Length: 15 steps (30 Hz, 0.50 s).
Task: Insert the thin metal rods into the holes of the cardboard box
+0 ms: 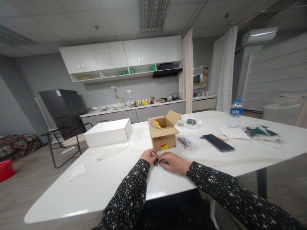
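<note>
Hands meet at the near edge of the white tabletop (115, 182): the left hand (149, 156) and the right hand (173, 162) are both closed together on a small dark object (158, 162) too tiny to identify, which rests on the surface between their fingertips. Just beyond them, at twelve o'clock, stands an open cardboard box (163, 132), with a white box (108, 132) at ten o'clock. Toward two o'clock lie a clear packet of small dark parts (185, 142), a black phone (218, 142) and, farther off, a water bottle (235, 113).
</note>
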{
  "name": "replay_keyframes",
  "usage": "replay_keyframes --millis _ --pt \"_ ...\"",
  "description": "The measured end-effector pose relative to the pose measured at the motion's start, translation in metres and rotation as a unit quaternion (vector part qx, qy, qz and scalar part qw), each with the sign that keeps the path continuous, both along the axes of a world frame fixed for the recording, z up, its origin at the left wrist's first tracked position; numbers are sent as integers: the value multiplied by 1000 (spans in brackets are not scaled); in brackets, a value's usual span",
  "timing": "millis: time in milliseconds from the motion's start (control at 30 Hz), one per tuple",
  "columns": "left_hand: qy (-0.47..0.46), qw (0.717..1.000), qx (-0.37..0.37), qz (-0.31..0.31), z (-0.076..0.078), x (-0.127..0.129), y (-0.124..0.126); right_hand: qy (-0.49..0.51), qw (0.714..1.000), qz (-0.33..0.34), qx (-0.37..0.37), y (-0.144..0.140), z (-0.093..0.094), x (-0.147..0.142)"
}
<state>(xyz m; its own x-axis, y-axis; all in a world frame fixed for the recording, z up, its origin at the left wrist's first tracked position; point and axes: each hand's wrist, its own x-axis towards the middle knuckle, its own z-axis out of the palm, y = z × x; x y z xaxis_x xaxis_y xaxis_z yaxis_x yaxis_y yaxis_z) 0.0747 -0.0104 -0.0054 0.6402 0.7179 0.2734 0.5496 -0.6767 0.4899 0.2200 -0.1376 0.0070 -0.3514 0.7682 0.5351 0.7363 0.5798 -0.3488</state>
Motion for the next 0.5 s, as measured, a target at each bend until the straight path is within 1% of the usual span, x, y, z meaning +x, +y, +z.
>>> replay_keyframes --millis 333,500 --pt "1 1000 0 -1 -3 0 3 13 1000 -12 3 9 -5 1" --pt "-1 1000 6 -4 -2 0 3 14 1000 -19 4 10 -4 0"
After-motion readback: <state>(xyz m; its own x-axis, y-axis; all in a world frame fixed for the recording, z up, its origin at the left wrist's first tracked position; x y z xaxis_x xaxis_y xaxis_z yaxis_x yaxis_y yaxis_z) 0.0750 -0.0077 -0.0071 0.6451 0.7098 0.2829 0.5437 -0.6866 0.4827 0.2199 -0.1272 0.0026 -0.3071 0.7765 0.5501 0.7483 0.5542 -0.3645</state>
